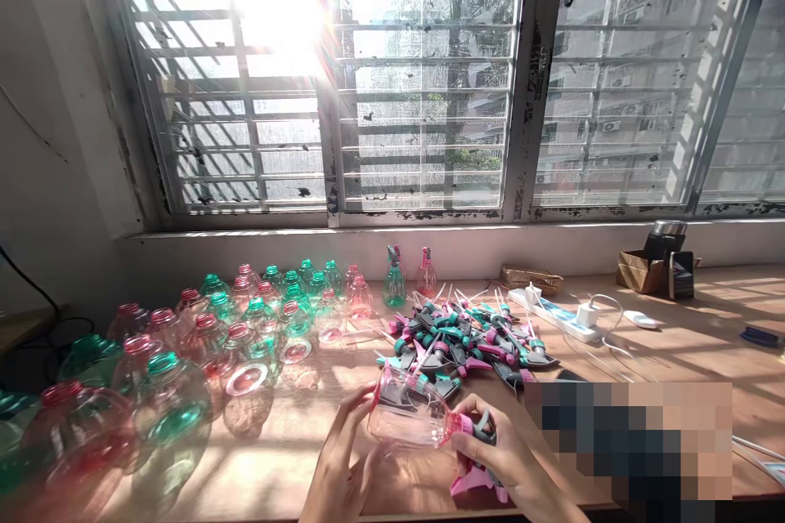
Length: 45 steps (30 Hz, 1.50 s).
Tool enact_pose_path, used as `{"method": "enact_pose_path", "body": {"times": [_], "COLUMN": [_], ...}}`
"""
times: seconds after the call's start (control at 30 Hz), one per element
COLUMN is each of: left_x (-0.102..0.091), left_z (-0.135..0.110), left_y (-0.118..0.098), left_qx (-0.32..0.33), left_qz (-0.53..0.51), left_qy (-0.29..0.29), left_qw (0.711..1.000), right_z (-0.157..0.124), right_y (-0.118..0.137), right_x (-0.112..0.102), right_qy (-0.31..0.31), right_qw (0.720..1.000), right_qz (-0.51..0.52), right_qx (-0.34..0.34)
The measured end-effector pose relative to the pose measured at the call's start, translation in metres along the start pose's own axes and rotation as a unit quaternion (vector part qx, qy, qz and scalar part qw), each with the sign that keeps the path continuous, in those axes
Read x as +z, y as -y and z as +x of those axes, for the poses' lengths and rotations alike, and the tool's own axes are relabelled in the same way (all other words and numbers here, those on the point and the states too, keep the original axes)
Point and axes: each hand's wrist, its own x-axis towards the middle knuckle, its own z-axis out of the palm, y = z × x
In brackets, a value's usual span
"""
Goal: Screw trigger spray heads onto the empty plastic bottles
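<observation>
Clear pink bottle and spray head, held in two hands above a wooden worktop

Pink bottle [408, 417]: transparent, glossy, ribbed, lying sideways just in front of the pile; its base faces the left hand [347, 441], whose fingers curve loosely around that end. Spray head [484, 423]: grey plastic with a pink collar, at the bottle's neck, gripped by the right hand [500, 441] between thumb and fingers.

Pile of spray heads [466, 343]: grey, pink and teal plastic, angular, with thin pale tubes sticking out. Bottle group [172, 400], left: rounded, see-through pink and green, open-necked, upright in loose rows. Green spray bottle [394, 286] and pink spray bottle [426, 278]: upright at the back, heads fitted.

Worktop [270, 466]: smooth brown wood, streaked with sunlight and shadow. Also on it: woven basket [532, 279], white power strip [561, 319], brown box [638, 271], phone [680, 275]. Behind: barred window [423, 98], frame paint flaking; pale wall [55, 57].

Obscured: glare whitens the upper left panes; a pixelated patch covers the lower right; the nearest left bottles are cut off; the right fingers hide part of the neck joint, so its tightness cannot be told.
</observation>
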Motion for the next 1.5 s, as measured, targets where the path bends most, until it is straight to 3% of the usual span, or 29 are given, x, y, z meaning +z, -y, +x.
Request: {"method": "enact_pose_path", "body": {"times": [0.17,0.3,0.43,0.63,0.83,0.97,1.07,1.3,1.5], "left_x": [0.0,0.005,0.006,0.0,0.007,0.0,-0.002,0.013,0.005], "left_z": [-0.001,-0.005,-0.007,-0.002,-0.006,-0.004,-0.001,-0.006,-0.006], "left_y": [0.011,0.019,0.015,0.009,0.009,0.01,0.012,0.013,0.009], "left_qx": [0.013,-0.002,-0.015,0.023,-0.033,0.017,0.03,-0.037,-0.013], "left_qz": [0.031,-0.007,-0.038,0.062,-0.066,0.031,0.07,-0.06,-0.041], "left_qy": [0.001,0.017,-0.004,0.008,0.001,0.024,0.004,-0.021,0.006], "left_qw": [0.999,1.0,0.999,0.998,0.997,0.999,0.997,0.997,0.999], "right_z": [0.001,0.002,0.0,0.001,0.001,0.0,0.0,0.0,-0.001], "right_y": [0.004,-0.002,-0.003,0.004,0.004,0.003,0.005,0.006,0.005], "right_x": [0.0,-0.001,0.0,0.002,0.001,0.001,0.001,0.001,0.0], "right_qy": [0.014,0.007,-0.003,0.007,0.014,0.015,0.024,0.023,0.012], "right_qw": [0.999,1.0,1.0,0.998,0.998,0.999,0.998,0.999,1.0], "right_qz": [0.047,0.009,-0.002,0.056,0.05,0.039,0.047,0.029,-0.016], "right_qx": [0.012,0.008,0.01,0.015,0.019,0.019,0.021,0.018,0.009]}}
